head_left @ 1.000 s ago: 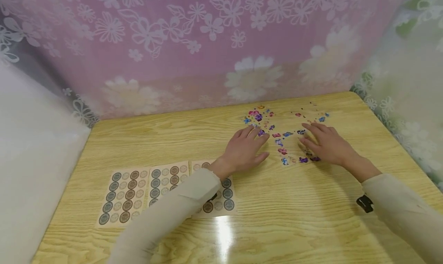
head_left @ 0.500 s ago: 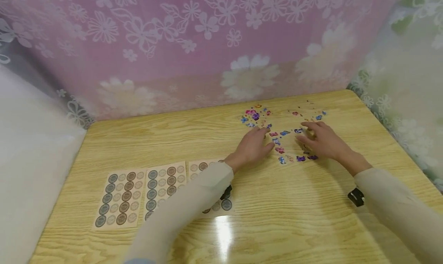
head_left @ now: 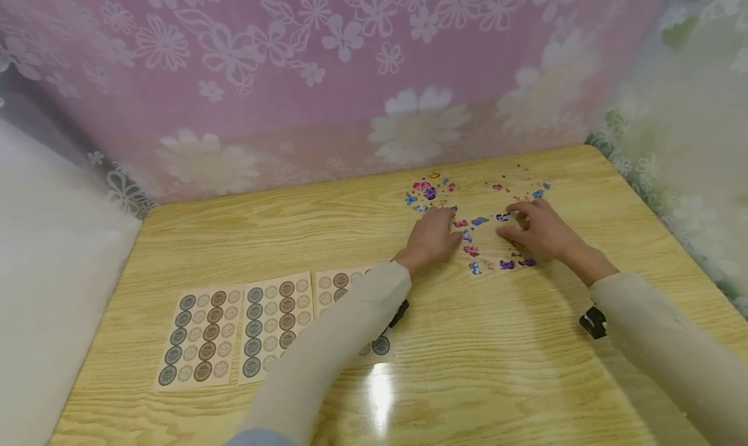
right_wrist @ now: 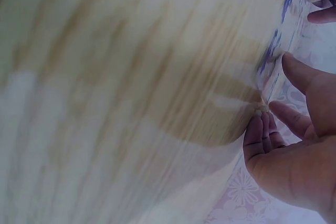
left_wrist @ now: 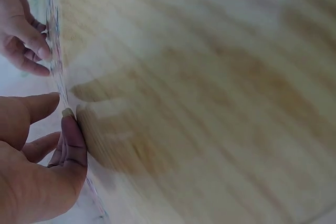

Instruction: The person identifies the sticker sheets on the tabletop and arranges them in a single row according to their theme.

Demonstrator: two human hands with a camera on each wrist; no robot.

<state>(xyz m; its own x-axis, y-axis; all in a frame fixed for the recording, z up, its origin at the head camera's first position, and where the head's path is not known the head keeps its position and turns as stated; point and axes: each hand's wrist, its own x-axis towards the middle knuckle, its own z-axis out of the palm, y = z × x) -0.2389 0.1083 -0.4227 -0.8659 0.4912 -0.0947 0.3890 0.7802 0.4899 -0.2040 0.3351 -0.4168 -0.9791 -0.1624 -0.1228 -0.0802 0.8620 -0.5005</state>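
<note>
Left grip (head_left: 431, 237) palm down at left side of flower stickers (head_left: 471, 250), fingers loosely bent, thumb apart. Right grip (head_left: 545, 233) over right side, thumb spread from curved fingers. Both half open, holding nothing. Stickers lie far right on counter (head_left: 251, 238).

Over left of the fingers (head_left: 438, 217), sheets of round labels (head_left: 277, 309) lay on the worktop (head_left: 497, 355); beyond the fingers hung pink flowered cloth (head_left: 280, 95), with paler cloth (head_left: 684, 121) off to their right.
</note>
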